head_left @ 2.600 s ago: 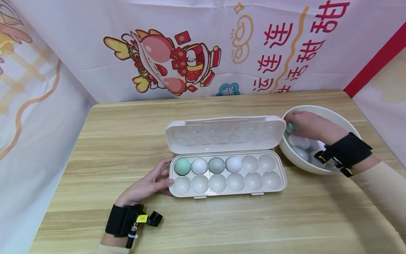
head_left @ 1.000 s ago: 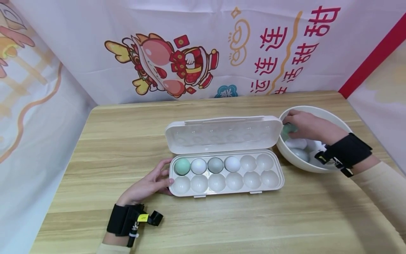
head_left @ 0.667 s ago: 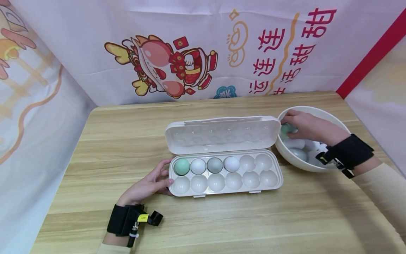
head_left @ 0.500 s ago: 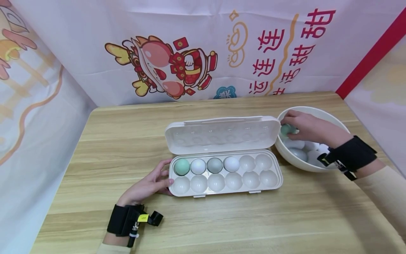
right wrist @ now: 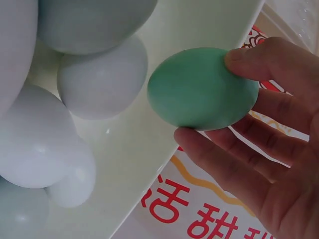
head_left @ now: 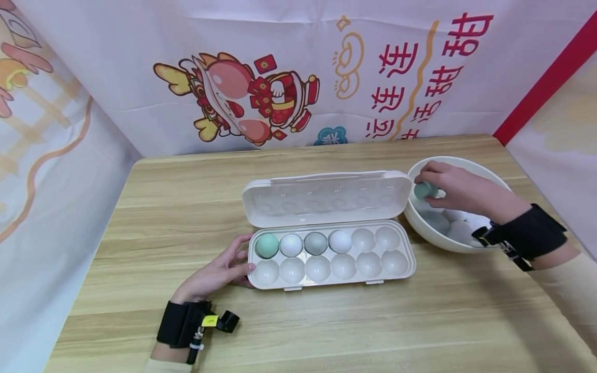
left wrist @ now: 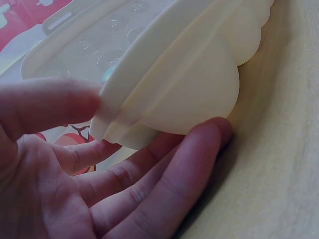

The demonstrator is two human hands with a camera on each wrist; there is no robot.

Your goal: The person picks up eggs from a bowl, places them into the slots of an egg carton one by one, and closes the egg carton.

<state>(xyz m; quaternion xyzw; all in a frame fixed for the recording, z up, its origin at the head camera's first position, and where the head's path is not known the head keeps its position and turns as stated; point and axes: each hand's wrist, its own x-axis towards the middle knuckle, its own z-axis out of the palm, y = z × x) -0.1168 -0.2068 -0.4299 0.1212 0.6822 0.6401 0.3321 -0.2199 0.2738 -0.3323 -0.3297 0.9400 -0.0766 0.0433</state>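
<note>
My right hand (head_left: 462, 189) pinches a green egg (right wrist: 199, 89) between thumb and fingertips, over the left side of a white bowl (head_left: 431, 234). In the right wrist view, several white and grey-blue eggs (right wrist: 102, 79) lie in that bowl, apart from the held one. My left hand (head_left: 212, 277) grips the left end of a white egg box (head_left: 331, 282), with the thumb at its rim and fingers against its rounded cups (left wrist: 204, 84). A green egg (head_left: 268, 245), two white eggs and a grey egg (head_left: 315, 243) sit in the back row from the left.
The box's clear lid (head_left: 326, 199) stands tipped back behind it, its right end close to the bowl. All this is on a wooden table (head_left: 298, 331). A printed cloth (head_left: 210, 31) hangs behind the table and along its sides.
The green egg has come slightly up in my right hand, and more of it shows. My right wrist has swung a little to the right. The left hand keeps its place on the box.
</note>
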